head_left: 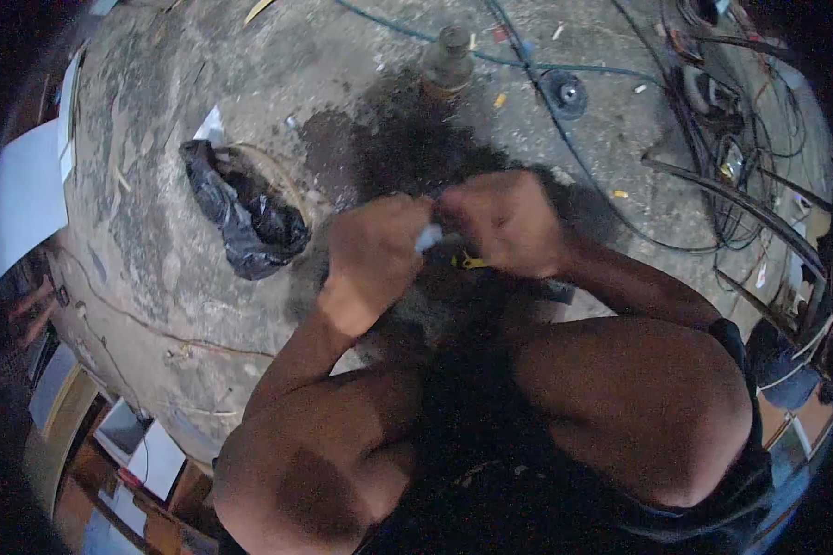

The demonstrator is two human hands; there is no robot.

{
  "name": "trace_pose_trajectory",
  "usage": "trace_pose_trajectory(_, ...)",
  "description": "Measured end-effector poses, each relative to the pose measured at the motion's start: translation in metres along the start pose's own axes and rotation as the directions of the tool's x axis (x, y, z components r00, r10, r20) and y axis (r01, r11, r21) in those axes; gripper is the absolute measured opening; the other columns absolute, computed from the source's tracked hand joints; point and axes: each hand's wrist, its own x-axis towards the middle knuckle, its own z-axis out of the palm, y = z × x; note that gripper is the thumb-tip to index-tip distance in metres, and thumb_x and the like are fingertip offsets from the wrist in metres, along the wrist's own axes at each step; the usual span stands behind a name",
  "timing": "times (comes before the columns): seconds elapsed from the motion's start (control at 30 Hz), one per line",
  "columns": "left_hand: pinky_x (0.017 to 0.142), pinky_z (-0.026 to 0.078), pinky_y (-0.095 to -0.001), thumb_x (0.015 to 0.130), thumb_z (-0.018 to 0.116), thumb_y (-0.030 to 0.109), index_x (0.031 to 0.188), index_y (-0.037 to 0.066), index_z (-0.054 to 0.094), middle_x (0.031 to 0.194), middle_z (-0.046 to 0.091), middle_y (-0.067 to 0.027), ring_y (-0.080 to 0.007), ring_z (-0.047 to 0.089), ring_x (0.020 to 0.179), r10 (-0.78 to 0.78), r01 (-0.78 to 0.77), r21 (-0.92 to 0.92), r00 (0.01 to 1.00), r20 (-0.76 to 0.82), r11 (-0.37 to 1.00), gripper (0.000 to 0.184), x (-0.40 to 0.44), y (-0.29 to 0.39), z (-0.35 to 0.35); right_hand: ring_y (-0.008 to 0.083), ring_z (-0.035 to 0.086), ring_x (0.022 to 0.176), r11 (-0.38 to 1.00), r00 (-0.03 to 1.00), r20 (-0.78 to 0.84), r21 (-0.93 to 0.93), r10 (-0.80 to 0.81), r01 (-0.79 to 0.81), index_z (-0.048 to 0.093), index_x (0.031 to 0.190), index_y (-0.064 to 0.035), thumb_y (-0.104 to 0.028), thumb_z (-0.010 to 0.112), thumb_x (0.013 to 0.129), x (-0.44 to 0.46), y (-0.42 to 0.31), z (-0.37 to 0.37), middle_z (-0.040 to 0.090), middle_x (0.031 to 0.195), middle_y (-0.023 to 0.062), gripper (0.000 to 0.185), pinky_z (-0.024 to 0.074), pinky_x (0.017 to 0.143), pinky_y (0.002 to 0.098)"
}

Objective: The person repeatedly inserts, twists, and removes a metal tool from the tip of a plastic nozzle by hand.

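Note:
Both hands meet above a dark wet patch (389, 139) on the concrete floor. My left hand (377, 242) is closed, its knuckles up, with a small pale, blurred piece (428, 239) at its inner side. Beside it, nearly touching, my right hand (504, 222) is curled closed too. What the fingers grip is hidden and blurred. Just under the right hand shows a small yellow object (472, 263). A black plastic bag (241, 213) lies crumpled on the floor left of my hands.
Beyond my hands stands a grimy bottle-like object (449, 60). A round disc (565, 93) lies to its right. Hoses and tangled cables (727, 208) cover the right side. Another person's hand (35, 310) shows at far left, above boxes and boards (139, 444).

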Motion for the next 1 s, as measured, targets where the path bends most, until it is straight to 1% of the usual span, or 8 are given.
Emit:
trace_pose_trajectory(0.03,0.059,0.05,-0.042,0.07,0.062,0.005,0.082,0.007,0.064,0.072,0.062,-0.013,-0.0348,0.063,0.07,-0.144,0.144,-0.067,0.989,-0.009,0.987,0.012,-0.006,-0.011,-0.009,0.0137,0.039,0.048,0.959,0.96,-0.036,0.077,0.278,-0.274,0.053,0.061,-0.003,-0.031,0.05,0.1,-0.005,0.001,-0.008,0.043,0.052,-0.0007,0.048,0.0383,0.047,0.0359)
trace_pose_trajectory(0.1,0.06,0.048,-0.0414,0.068,0.062,0.0,0.079,0.003,0.058,0.072,0.058,-0.0159,-0.0369,0.061,0.071,-0.292,0.291,0.044,0.956,0.022,0.956,0.012,-0.013,-0.013,-0.037,0.0087,0.033,0.054,0.894,0.855,-0.263,0.139,0.448,-0.426,0.05,0.062,-0.0005,-0.036,0.047,0.102,0.012,0.004,-0.06,0.037,0.055,-0.0056,0.053,0.0339,0.047,0.0322)
trace_pose_trajectory(0.27,0.049,0.042,-0.038,0.071,0.069,0.001,0.067,0.003,0.051,0.061,0.051,-0.0132,-0.0356,0.054,0.055,-0.001,-0.009,-0.053,0.981,-0.194,0.999,0.018,-0.006,-0.006,-0.015,0.0129,0.038,0.053,0.951,0.95,-0.055,-0.003,0.307,-0.308,0.051,0.067,0.0004,-0.034,0.048,0.101,0.003,0.01,-0.071,0.044,0.056,-0.0001,0.048,0.0361,0.049,0.0325)
trace_pose_trajectory(0.3,0.048,0.041,-0.0375,0.073,0.07,0.001,0.065,0.003,0.051,0.06,0.051,-0.0127,-0.0344,0.053,0.052,-0.029,0.013,-0.073,0.973,-0.229,0.997,0.021,0.002,0.003,-0.016,0.0214,0.044,0.052,0.965,0.976,0.007,-0.154,0.218,-0.214,0.055,0.073,0.0002,-0.027,0.05,0.099,0.006,-0.005,-0.061,0.05,0.06,0.0109,0.039,0.0397,0.052,0.0347)
trace_pose_trajectory(0.4,0.045,0.038,-0.0334,0.076,0.072,0.0,0.06,0.005,0.049,0.057,0.049,-0.0101,-0.0281,0.05,0.048,0.08,-0.108,-0.065,0.937,-0.34,0.992,0.028,0.019,0.018,-0.023,0.0294,0.05,0.056,0.973,0.993,0.092,-0.211,-0.07,0.089,0.06,0.079,-0.0001,-0.017,0.056,0.094,0.014,-0.032,-0.05,0.052,0.066,0.0177,0.023,0.0425,0.054,0.0374)
trace_pose_trajectory(0.47,0.044,0.037,-0.0322,0.076,0.072,-0.001,0.059,0.006,0.049,0.056,0.048,-0.009,-0.0265,0.049,0.047,0.187,-0.214,-0.036,0.916,-0.355,0.976,0.029,0.023,0.024,-0.029,0.0288,0.051,0.055,0.972,0.984,0.075,-0.164,-0.161,0.171,0.061,0.078,-0.001,-0.012,0.061,0.09,0.017,-0.047,-0.058,0.052,0.065,0.0145,0.016,0.0418,0.053,0.0377)
trace_pose_trajectory(0.63,0.042,0.036,-0.0311,0.074,0.071,-0.003,0.057,0.008,0.051,0.054,0.048,-0.0064,-0.0237,0.047,0.043,0.077,-0.208,-0.254,0.892,-0.445,0.944,0.028,0.022,0.03,-0.033,0.0236,0.046,0.052,0.935,0.941,0.102,-0.124,-0.321,0.333,0.061,0.074,-0.0004,-0.015,0.061,0.085,0.021,-0.06,-0.072,0.052,0.063,0.0094,0.019,0.0335,0.047,0.0342)
trace_pose_trajectory(1.0,0.045,0.037,-0.0311,0.074,0.068,-0.006,0.06,0.01,0.051,0.056,0.05,-0.0039,-0.02,0.048,0.047,0.214,-0.389,-0.365,0.874,-0.437,0.846,0.027,0.028,0.043,-0.043,0.0198,0.045,0.052,0.945,0.946,0.032,0.059,-0.323,0.32,0.053,0.067,-0.0014,-0.028,0.062,0.09,0.016,-0.065,-0.077,0.052,0.06,0.0067,0.036,0.0308,0.048,0.0338)
